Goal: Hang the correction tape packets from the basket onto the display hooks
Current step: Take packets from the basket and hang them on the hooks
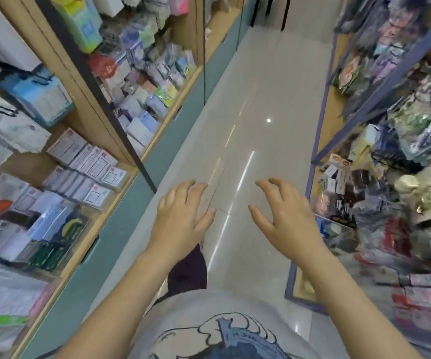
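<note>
— What are your hands doing?

— Your left hand (pixel 183 213) and your right hand (pixel 284 213) are both stretched out in front of you, palms down, over the pale tiled floor (pixel 256 104) of the aisle. The fingers are spread and loosely bent; neither hand holds anything.

— Where are the correction tape packets and the basket?

— You cannot pick them out here. The shelves on your left (pixel 85 141) and the rack on your right (pixel 390 156) are packed with blurred packets, too smeared to tell which are correction tape. Your hands are well apart from both sides, between them.
</note>
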A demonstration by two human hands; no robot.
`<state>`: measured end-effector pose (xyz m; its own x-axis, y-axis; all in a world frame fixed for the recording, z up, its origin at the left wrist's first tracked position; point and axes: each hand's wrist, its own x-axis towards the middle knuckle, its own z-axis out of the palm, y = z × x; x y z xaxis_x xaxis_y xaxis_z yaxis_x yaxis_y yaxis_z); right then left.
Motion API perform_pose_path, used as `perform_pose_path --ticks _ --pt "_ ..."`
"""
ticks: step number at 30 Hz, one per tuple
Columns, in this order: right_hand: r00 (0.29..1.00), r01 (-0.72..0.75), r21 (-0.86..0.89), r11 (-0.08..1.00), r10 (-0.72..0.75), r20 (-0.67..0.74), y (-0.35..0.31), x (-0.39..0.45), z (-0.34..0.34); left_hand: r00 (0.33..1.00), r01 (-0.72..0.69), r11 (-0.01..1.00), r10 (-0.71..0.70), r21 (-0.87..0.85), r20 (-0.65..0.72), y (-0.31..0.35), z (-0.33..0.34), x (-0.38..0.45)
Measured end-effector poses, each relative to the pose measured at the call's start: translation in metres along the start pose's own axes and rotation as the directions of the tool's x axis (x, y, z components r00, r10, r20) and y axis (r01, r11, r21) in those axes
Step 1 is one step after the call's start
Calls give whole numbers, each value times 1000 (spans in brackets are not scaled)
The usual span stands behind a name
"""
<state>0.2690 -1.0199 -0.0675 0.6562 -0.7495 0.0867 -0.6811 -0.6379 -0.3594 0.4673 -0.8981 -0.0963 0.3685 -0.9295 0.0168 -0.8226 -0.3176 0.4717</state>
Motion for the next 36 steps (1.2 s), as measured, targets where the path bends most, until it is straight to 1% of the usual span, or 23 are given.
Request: perform_pose_path --ticks 2,3,5,7,9,13,16,18,21,23,27,30,36 --pt "1000 -4 -35 999 4 1 9 72 6 999 18 1000 -17 -20 36 -20 -4 72" --pt "1000 0 -63 998 -2 -25 13 102 6 999 19 999 -18 -28 41 -27 -9 105" --pt "997 5 -88 996 -11 -71 20 139 2 999 8 999 -6 -41 46 -37 -21 154" --pt "993 -45 -86 995 36 -112 37 191 -5 998 -19 999 21 -34 64 -42 -34 227" --pt "987 -121 -68 990 113 -112 62 232 -9 993 -83 996 84 -20 83 -37 -39 291" --pt "965 -234 5 972 233 -124 122 306 -12 976 -153 988 153 -10 155 -14 -29 407" --pt "950 -260 36 965 262 -171 177 378 -13 957 -191 982 186 1 223 6 -3 497" --pt "945 -269 49 962 273 -178 216 426 -17 945 -210 978 205 -5 257 25 16 559" --pt "946 -273 71 959 281 -160 279 500 -37 943 -229 973 220 8 251 66 34 652" --pt "947 -272 89 958 283 -152 316 545 -57 938 -238 971 234 -13 255 95 37 707" --pt "951 -262 70 963 269 -150 389 636 -94 940 -239 971 237 -21 247 138 45 812" --pt "950 -263 78 962 272 -155 434 696 -110 951 -204 978 207 -39 231 152 60 881" --pt "958 -276 59 959 280 -67 530 828 -109 947 -175 983 184 -59 261 171 110 1039"
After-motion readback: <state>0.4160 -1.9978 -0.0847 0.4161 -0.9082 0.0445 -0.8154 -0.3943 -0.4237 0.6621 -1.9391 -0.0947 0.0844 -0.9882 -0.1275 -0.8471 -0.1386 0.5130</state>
